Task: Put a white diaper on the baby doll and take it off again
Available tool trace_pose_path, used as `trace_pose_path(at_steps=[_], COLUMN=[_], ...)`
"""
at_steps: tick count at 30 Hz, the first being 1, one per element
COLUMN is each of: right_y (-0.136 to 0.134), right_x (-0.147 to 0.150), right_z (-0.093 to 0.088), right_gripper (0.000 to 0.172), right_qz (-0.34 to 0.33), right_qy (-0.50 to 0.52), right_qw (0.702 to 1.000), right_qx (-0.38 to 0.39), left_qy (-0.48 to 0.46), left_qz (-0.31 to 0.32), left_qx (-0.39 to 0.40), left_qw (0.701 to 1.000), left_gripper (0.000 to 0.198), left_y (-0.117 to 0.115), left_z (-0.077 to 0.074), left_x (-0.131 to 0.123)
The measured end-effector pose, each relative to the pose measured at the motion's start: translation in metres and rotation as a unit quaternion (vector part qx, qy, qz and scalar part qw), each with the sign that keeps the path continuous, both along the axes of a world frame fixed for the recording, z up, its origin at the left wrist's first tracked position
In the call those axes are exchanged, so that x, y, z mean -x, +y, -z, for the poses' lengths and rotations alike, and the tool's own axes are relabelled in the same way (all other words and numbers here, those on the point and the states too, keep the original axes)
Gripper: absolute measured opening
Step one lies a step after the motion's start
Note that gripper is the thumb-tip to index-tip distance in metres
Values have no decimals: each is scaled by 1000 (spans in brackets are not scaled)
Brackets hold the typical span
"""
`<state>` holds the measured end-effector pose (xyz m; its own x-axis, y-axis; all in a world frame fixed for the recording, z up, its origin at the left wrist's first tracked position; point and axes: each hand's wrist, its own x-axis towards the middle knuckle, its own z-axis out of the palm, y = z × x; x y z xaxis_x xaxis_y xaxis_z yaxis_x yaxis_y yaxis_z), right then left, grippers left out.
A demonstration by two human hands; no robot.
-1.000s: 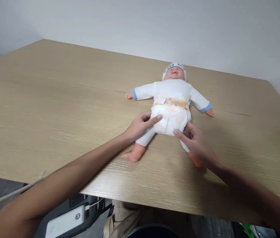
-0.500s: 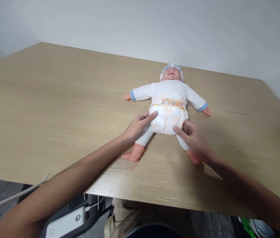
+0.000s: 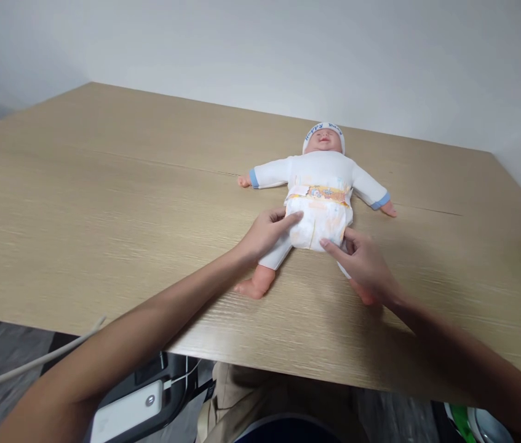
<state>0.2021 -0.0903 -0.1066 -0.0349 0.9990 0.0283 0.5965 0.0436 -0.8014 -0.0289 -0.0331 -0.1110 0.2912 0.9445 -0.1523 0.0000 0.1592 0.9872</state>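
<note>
A baby doll [image 3: 320,166] in a white suit with blue cuffs and a lettered white cap lies on its back, arms spread. Around its hips sits a white diaper [image 3: 318,224] with an orange patterned waistband. My left hand [image 3: 269,232] pinches the diaper's left edge near the leg opening, thumb on top and fingers behind. At the lower right edge, my right hand [image 3: 361,258] grips the diaper between thumb and curled fingers. The fingertips of both hands are partly hidden at the diaper's edges.
The doll lies on a wide wooden table [image 3: 126,215] that meets a pale wall. Below its front edge are a white power bank [image 3: 126,412] with a cable, a thick pale cord [image 3: 34,363] at left, and a green and white object [image 3: 472,424] at right.
The view has shifted slightly, so the doll and table appear a little further right. Both hands stay at the diaper's leg edges, with the right fingers moved slightly.
</note>
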Motion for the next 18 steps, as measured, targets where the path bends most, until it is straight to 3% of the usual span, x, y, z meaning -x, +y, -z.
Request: trace_pose_path(at_steps=[6,14,18], right_y=[4,6,6], right_x=[-4,-9,-9], right_z=[3,7,8], right_gripper=[36,31,27], right_qz=[-39,-47,-60], right_qy=[-87,-57,-74], right_qw=[995,997,994], right_qx=[-34,-34,-53], left_qy=[191,212,251], left_qz=[23,77,84], left_qx=[-85,-74,-145], left_qw=[978,971,953], left_gripper=[48,52,58], left_y=[-1,5,4], left_z=[-1,-5,2], left_x=[7,13,13])
